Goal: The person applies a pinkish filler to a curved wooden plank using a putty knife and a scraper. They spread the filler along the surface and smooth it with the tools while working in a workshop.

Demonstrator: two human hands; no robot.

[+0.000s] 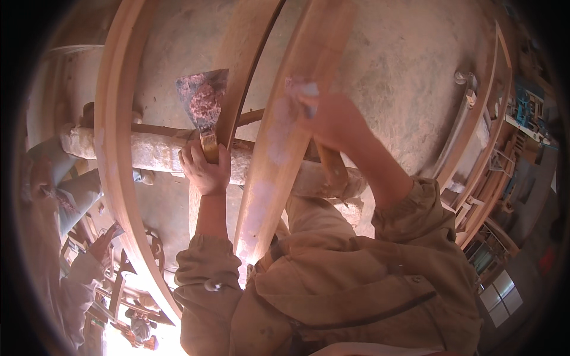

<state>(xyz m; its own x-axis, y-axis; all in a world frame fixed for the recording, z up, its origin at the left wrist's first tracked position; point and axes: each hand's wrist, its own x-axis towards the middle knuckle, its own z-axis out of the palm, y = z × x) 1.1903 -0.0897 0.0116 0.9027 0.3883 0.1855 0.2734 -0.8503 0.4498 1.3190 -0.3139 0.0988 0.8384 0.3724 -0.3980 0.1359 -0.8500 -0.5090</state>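
My left hand [205, 168] is closed round the wooden handle of a wide putty knife [190, 89]. Its blade points away from me and carries a lump of pinkish filler [205, 101]. Over the middle wooden board [303, 65], my right hand [335, 121] grips a small scraper blade [304, 90], smeared by motion, at the board's face. Its handle is hidden in my fingers. Pale pinkish patches of filler [279, 142] run along that board towards me.
A log [154, 148] lies crosswise beneath the boards. A second board [237, 53] and a curved beam [113, 89] stand to the left. At far left, another person's sleeve [80, 279] shows. More timber [493, 172] and a blue machine [522, 107] are at right.
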